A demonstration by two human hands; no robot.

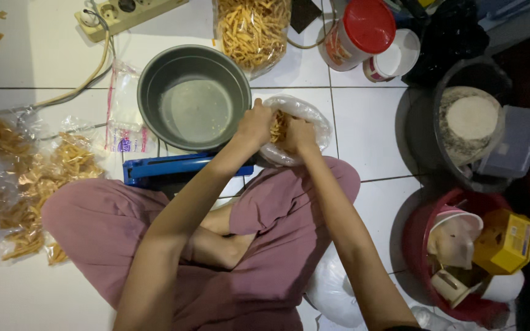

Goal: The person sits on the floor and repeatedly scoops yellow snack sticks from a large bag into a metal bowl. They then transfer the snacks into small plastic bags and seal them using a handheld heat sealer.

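The person wears loose, dusty mauve-pink trousers of soft, matte cloth that gathers in broad folds with plain hems. Both arms are bare from the lower frame edge up to the wrists: no sleeves, watch or bracelet show. The left hand and right hand carry no rings or gloves.

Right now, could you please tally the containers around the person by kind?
Snack bags held in both hands: 1
Large snack bags by the wall: 1
Grey pots: 1
Red-lidded jars: 1
Red basins: 1
Dark basins: 1
Total: 6
The filled small bags on the left overlap too much to count.
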